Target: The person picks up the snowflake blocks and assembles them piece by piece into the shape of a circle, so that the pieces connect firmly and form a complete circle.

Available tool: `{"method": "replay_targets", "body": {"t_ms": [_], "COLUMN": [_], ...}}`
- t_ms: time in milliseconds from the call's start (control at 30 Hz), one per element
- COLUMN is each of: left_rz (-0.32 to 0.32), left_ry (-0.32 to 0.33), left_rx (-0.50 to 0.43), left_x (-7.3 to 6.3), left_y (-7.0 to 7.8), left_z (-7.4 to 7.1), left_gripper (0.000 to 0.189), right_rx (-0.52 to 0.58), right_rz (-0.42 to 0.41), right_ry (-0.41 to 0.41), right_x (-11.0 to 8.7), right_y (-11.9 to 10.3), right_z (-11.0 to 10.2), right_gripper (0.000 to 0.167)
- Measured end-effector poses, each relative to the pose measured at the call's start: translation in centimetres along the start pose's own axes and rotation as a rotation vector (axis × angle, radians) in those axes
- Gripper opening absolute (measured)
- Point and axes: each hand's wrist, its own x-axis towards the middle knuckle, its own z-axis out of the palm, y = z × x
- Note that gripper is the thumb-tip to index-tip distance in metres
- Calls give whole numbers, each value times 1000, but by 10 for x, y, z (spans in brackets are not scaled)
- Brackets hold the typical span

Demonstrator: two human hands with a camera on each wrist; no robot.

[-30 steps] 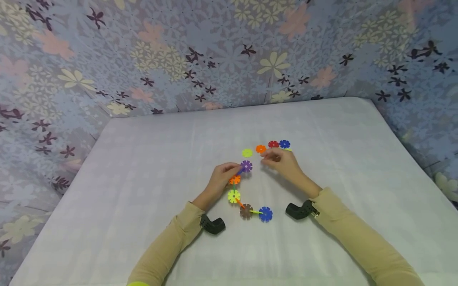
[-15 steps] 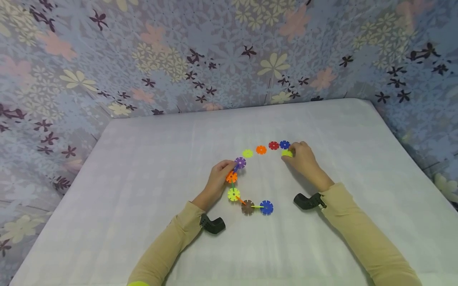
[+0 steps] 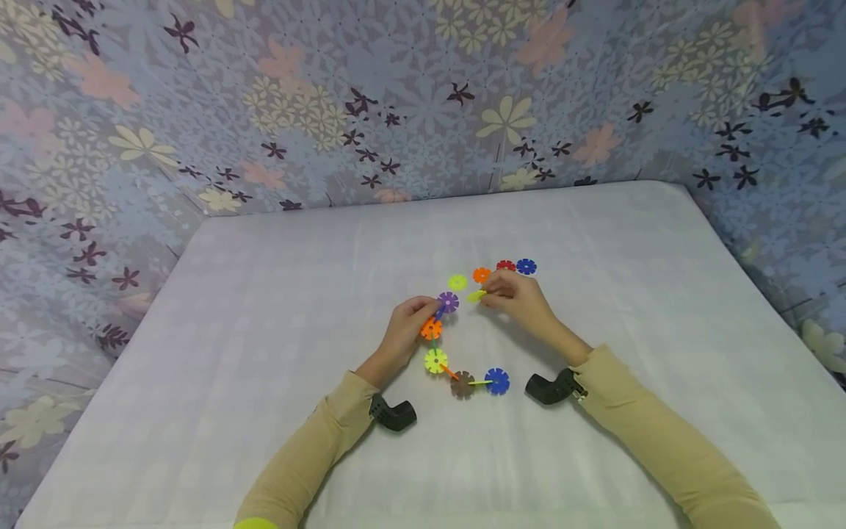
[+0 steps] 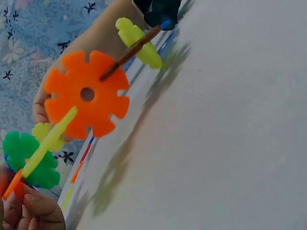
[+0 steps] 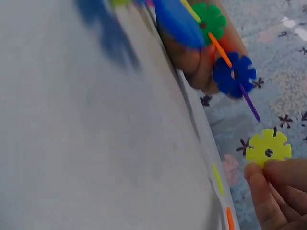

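My left hand [image 3: 411, 329] pinches the upper part of a chain of slotted plastic snowflake discs. A purple disc [image 3: 448, 302] is at its far end, near my fingertips. Below it come an orange disc [image 3: 432, 328], a yellow-green disc [image 3: 435, 361], a brown disc [image 3: 463, 385] and a blue disc [image 3: 497, 381], joined by edge-on discs. Between thumb and fingers, my right hand [image 3: 518, 300] pinches a loose yellow disc [image 5: 268, 147]. This yellow disc is just right of the purple one, with a gap between them. In the right wrist view the chain's purple disc [image 5: 249, 103] appears edge-on.
Behind the hands, a loose row lies on the white-covered table [image 3: 277, 294]: a yellow-green disc [image 3: 457, 282], an orange disc [image 3: 481, 275], a red disc [image 3: 505, 265] and a blue disc [image 3: 526, 267]. A flower-patterned cloth [image 3: 423, 110] rises behind the table.
My right hand reached right to the yellow disc beside the blue one, picked it up and brought it left toward the chain. The left hand still holds the chain, which has shifted slightly.
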Motion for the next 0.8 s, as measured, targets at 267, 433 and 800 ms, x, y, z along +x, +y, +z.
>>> {"method": "replay_targets", "body": {"t_ms": [267,433,800], "left_rz": [25,13,-5], "left_ry": [-49,-52,-62], "left_rx": [81,90,87], "left_x": [-2,-3,-1], "left_y": [1,2,1], "left_z": [-3,-3,-4], "left_gripper": [24,24,25], "right_rx": [138,186,234], "right_rz": [1,16,-11], "right_ry": [-22,-29,-40], "right_x": [-4,-5,-6], "right_y": [-10,-13,-12], "right_z": [9,10,11], "right_gripper": [11,11,10]}}
